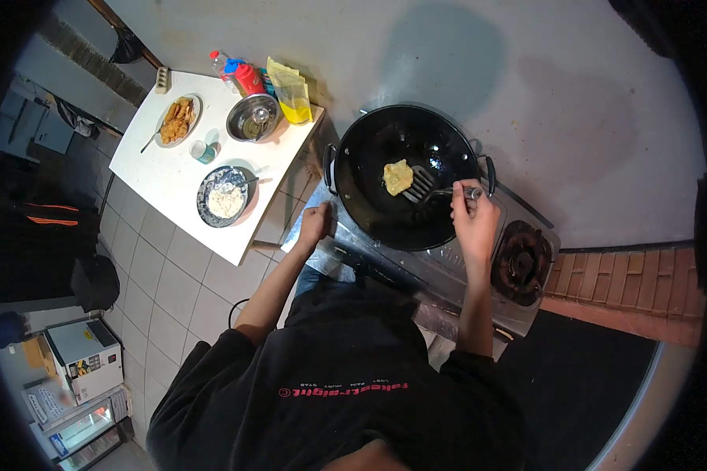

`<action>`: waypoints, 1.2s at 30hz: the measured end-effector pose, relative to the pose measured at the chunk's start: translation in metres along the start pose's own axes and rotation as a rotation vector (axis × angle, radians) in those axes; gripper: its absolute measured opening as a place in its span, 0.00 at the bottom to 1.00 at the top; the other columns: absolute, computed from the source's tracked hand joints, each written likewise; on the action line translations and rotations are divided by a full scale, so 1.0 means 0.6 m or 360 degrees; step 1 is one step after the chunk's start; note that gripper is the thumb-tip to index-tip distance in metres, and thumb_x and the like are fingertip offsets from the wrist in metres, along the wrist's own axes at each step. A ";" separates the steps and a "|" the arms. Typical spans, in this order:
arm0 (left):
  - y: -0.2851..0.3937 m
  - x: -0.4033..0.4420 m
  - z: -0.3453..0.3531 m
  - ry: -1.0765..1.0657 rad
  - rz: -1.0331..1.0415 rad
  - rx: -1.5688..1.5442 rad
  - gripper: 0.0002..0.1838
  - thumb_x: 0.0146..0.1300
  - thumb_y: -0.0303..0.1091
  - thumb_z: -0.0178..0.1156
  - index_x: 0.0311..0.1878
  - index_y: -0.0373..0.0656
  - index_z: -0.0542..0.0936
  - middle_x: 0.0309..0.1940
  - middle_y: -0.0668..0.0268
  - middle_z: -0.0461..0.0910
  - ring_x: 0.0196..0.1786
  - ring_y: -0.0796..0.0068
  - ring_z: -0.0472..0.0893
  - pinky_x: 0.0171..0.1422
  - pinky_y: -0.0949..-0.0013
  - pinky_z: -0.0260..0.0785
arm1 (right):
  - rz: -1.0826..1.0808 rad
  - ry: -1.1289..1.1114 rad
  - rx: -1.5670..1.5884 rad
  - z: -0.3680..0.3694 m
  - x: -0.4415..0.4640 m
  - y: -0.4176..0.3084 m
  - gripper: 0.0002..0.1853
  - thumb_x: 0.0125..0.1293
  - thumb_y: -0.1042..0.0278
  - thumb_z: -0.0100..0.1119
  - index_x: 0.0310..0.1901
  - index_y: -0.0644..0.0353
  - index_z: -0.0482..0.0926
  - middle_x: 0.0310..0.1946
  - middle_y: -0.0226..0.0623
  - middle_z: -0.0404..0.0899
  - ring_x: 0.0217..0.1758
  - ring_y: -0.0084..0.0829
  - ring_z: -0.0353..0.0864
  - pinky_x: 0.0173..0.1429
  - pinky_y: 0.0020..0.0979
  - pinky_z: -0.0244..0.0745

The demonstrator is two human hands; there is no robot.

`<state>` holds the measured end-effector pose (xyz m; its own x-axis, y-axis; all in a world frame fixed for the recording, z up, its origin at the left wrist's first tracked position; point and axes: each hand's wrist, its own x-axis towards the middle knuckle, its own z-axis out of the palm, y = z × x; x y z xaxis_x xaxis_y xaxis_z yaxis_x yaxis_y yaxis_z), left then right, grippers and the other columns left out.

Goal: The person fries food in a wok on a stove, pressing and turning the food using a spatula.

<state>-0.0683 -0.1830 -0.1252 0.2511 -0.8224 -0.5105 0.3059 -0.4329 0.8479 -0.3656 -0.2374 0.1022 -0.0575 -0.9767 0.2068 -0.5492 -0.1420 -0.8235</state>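
In the head view my right hand (pixel 475 221) is wrapped round the handle of a slotted spatula (pixel 421 184). The spatula's blade lies in a black wok (pixel 369 224), its tip against a pale yellow fritter-like piece (pixel 398 178). Dark, shiny oil appears to coat the wok around the piece. My left hand (pixel 316 224) is curled closed beside the wok's left handle, by the metal stove edge (pixel 331 253). Nothing shows between its fingers. The wok sits on the left part of the stove.
A bare gas burner (pixel 522 263) is right of the wok. The white table (pixel 153 169) at left carries a plate of fried pieces (pixel 177 122), a bowl of white batter (pixel 226 201), a steel bowl (pixel 253 118), a cup (pixel 203 151), bottles (pixel 249 79) and a yellow pouch (pixel 291 93).
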 end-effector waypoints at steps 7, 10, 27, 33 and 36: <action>0.007 -0.009 0.004 0.0011 0.0010 -0.0012 0.29 0.75 0.49 0.52 0.14 0.49 0.67 0.09 0.71 0.64 0.09 0.77 0.61 0.15 0.68 0.48 | -0.0310 -0.0240 -0.0115 -0.006 0.008 -0.085 0.06 0.69 0.73 0.63 0.39 0.67 0.79 0.23 0.41 0.76 0.21 0.25 0.71 0.29 0.28 0.68; -0.001 -0.002 0.001 0.0020 0.0011 0.0028 0.30 0.75 0.49 0.51 0.14 0.49 0.67 0.09 0.71 0.64 0.09 0.76 0.62 0.15 0.68 0.49 | -0.0339 -0.0289 -0.0116 -0.004 0.001 -0.098 0.05 0.69 0.73 0.63 0.39 0.66 0.79 0.24 0.42 0.76 0.21 0.25 0.72 0.29 0.29 0.69; 0.027 -0.066 -0.005 -0.0167 -0.0111 -0.0326 0.26 0.75 0.54 0.51 0.20 0.56 0.62 0.15 0.79 0.55 0.15 0.83 0.53 0.20 0.73 0.41 | -0.0357 -0.0222 -0.0078 -0.047 -0.012 -0.105 0.05 0.69 0.71 0.62 0.41 0.63 0.80 0.27 0.42 0.80 0.25 0.26 0.77 0.31 0.29 0.71; 0.026 -0.055 -0.002 -0.0371 -0.0213 -0.0300 0.27 0.75 0.57 0.48 0.20 0.56 0.62 0.15 0.79 0.54 0.15 0.83 0.53 0.19 0.72 0.41 | -0.0281 -0.0210 -0.0410 -0.074 0.025 -0.078 0.07 0.69 0.70 0.62 0.37 0.64 0.78 0.23 0.46 0.75 0.21 0.31 0.74 0.30 0.33 0.69; 0.026 -0.056 0.004 -0.0226 -0.0159 -0.0165 0.27 0.75 0.56 0.49 0.19 0.56 0.63 0.14 0.79 0.55 0.14 0.82 0.54 0.19 0.71 0.42 | -0.0343 -0.0317 -0.0336 -0.075 0.046 -0.061 0.08 0.68 0.70 0.62 0.35 0.65 0.76 0.22 0.49 0.73 0.19 0.37 0.71 0.29 0.36 0.67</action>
<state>-0.0744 -0.1628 -0.0947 0.0851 -0.8241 -0.5601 0.4174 -0.4809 0.7710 -0.3845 -0.2521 0.1618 0.2308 -0.9430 0.2396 -0.6921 -0.3322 -0.6408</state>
